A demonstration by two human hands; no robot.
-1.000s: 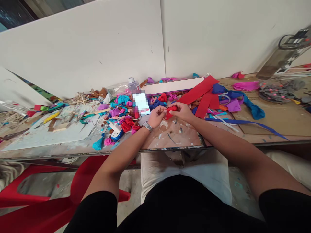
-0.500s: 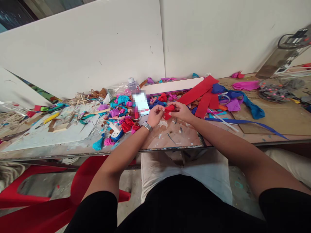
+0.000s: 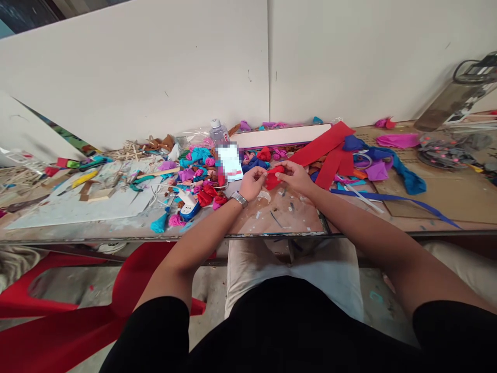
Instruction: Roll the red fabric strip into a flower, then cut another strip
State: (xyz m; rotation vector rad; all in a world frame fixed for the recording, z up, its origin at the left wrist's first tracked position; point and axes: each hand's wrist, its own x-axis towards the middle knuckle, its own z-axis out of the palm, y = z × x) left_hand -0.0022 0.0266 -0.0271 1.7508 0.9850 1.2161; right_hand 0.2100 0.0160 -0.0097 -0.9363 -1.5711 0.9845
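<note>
Between my hands, above the front of the worktable, is a small red piece of crepe paper point(image 3: 274, 178), bunched and folded. My left hand point(image 3: 253, 184), with a watch on its wrist, pinches its left side between thumb and fingers. On the other side my right hand point(image 3: 293, 178) grips the same piece, fingers curled over its top and thumb in front. Long red crepe paper strips point(image 3: 324, 145) lie just beyond my right hand. A phone point(image 3: 230, 161) with a lit, blurred screen leans behind my left hand, among rolled paper bits in many colours.
A clear bottle point(image 3: 219, 133) stands behind the phone. Left of my arm lie a white and blue power strip point(image 3: 189, 208), green-handled pliers point(image 3: 142, 180) and a yellow cutter point(image 3: 84, 178). A blue ribbon point(image 3: 399, 197) and a tall dark bottle point(image 3: 440, 101) are on the right.
The view has shifted slightly. Both hands still hold the red paper, which now looks more bunched, and the left hand's grip has moved a little toward its upper left edge.
</note>
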